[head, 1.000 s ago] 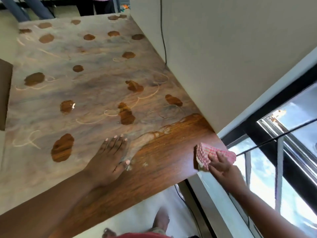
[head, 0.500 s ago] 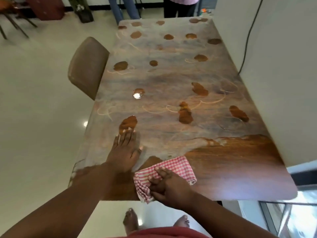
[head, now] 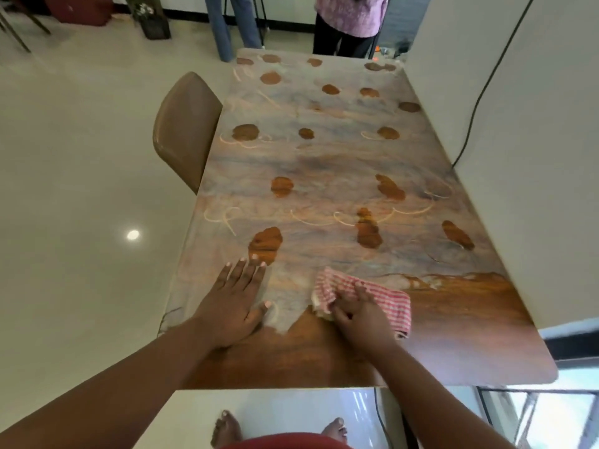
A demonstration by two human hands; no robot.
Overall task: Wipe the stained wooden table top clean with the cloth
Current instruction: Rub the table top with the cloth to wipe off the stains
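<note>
The wooden table top [head: 453,345] stretches away from me, most of it covered by a pale hazy film with bare brown patches. A strip along the near edge shows dark, clean wood. A red-and-white checked cloth [head: 385,299] lies bunched at the border between the film and the clean wood. My right hand [head: 356,312] presses down on the cloth's left part, fingers curled into it. Left of it, my left hand [head: 231,303] rests flat on the filmed surface, fingers spread and holding nothing.
A brown chair [head: 184,131] stands against the table's left side. A white wall [head: 534,157] with a black cable [head: 479,98] runs along the right edge. Two people [head: 350,24] stand beyond the far end. A window [head: 544,416] is at lower right.
The cloth was at the near right corner, then near the front edge at centre. Now my right hand has pushed it farther up the table and rightwards. The view has swung left and up.
</note>
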